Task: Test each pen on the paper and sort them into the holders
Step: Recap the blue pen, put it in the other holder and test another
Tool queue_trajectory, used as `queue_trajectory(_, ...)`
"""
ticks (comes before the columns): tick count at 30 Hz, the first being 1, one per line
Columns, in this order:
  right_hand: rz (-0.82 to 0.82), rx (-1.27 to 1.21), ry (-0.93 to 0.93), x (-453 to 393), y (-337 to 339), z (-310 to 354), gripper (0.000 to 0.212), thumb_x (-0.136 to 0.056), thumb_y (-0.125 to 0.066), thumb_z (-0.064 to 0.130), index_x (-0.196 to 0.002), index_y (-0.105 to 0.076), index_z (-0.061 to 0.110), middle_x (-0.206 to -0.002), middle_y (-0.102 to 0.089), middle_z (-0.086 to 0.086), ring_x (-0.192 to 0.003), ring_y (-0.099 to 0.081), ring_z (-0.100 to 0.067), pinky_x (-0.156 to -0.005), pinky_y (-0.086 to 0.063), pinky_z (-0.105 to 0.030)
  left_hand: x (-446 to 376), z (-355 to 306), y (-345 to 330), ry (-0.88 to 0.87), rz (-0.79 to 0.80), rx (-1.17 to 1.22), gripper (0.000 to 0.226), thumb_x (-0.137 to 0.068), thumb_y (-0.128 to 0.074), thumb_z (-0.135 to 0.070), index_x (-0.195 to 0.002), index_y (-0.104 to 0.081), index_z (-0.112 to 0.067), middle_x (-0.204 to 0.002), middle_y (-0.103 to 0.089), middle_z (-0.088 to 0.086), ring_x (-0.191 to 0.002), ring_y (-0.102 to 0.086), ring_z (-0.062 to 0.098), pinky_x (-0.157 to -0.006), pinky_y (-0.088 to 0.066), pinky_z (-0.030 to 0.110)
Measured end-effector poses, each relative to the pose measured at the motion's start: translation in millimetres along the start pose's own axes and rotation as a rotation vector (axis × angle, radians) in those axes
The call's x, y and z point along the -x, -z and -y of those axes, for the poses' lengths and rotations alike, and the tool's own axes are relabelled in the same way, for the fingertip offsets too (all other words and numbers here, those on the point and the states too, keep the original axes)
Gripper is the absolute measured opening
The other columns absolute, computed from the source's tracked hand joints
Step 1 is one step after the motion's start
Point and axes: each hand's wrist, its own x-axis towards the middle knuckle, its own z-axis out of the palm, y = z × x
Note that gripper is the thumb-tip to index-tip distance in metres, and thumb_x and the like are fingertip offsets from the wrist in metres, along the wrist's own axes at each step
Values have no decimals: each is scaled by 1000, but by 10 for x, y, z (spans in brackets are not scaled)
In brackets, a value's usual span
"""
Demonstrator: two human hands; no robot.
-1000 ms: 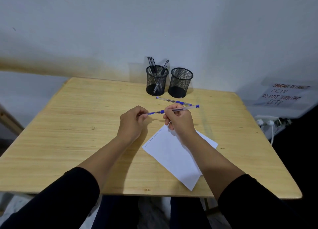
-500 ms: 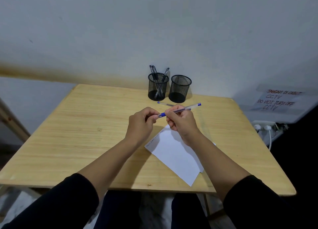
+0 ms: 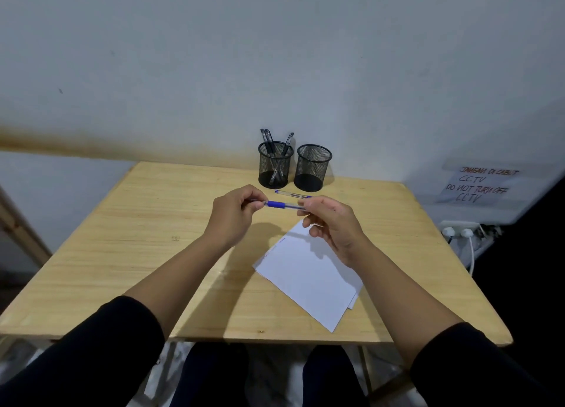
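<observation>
White paper (image 3: 308, 278) lies nearest on the wooden worktop (image 3: 146, 253), at an angle, under the right forearm. Above it, both hands hold one blue-grip pen (image 3: 282, 205) level in the air: the left hand (image 3: 235, 214) pinches its tip end, the right hand (image 3: 331, 223) pinches the barrel. Just behind, another pen (image 3: 292, 194) lies flat. Farthest stand two mesh holders: the left holder (image 3: 275, 168) contains pens, with the right holder (image 3: 313, 168) beside it.

- A light wooden desk (image 3: 128, 253) stood against the wall.
- On it rested two mesh holders (image 3: 275, 165) (image 3: 313, 168), one pen (image 3: 293, 194) and white paper (image 3: 308, 278).
</observation>
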Motion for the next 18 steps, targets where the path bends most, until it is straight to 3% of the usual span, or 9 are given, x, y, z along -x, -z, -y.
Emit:
queue_trajectory(5,50,384,11,-19,91,39,7,-85,-64,13,-85,-71,10,-79,-69,-7,-56,-57,-5,-50,-42,-19,-114,-120,1,-81,17,-52,15,-85,-60,-5,-94,-69,-12,-77,-55,-10,-67,-49,-3,-60,-34,-3)
queue_trajectory(8,93,427,26,-88,95,68,9,-86,-64,13,-92,-69,16,-73,-69,1,-58,-59,0,-55,-42,-17,-170,-267,-123,-171,34,-23,20,-83,-61,-3,-98,-69,-12,-86,-60,-3,-73,-52,-5,-67,-35,-5)
queue_trajectory(12,110,492,67,-239,193,152,18,-88,-60,8,-104,-68,10,-77,-67,0,-58,-58,10,-55,-39,-4,-346,-449,-309,-229,29,56,35,-82,-60,0,-113,-61,-18,-94,-63,-3,-84,-60,5,-76,-40,-3)
queue_trajectory(18,-141,553,156,-711,530,410,6,-85,-64,11,-88,-68,15,-76,-63,1,-66,-53,-10,-61,-40,-14,-783,-675,-657,-108,-105,93,32,-86,-60,-16,-117,-57,-14,-108,-65,2,-97,-59,10,-88,-43,18)
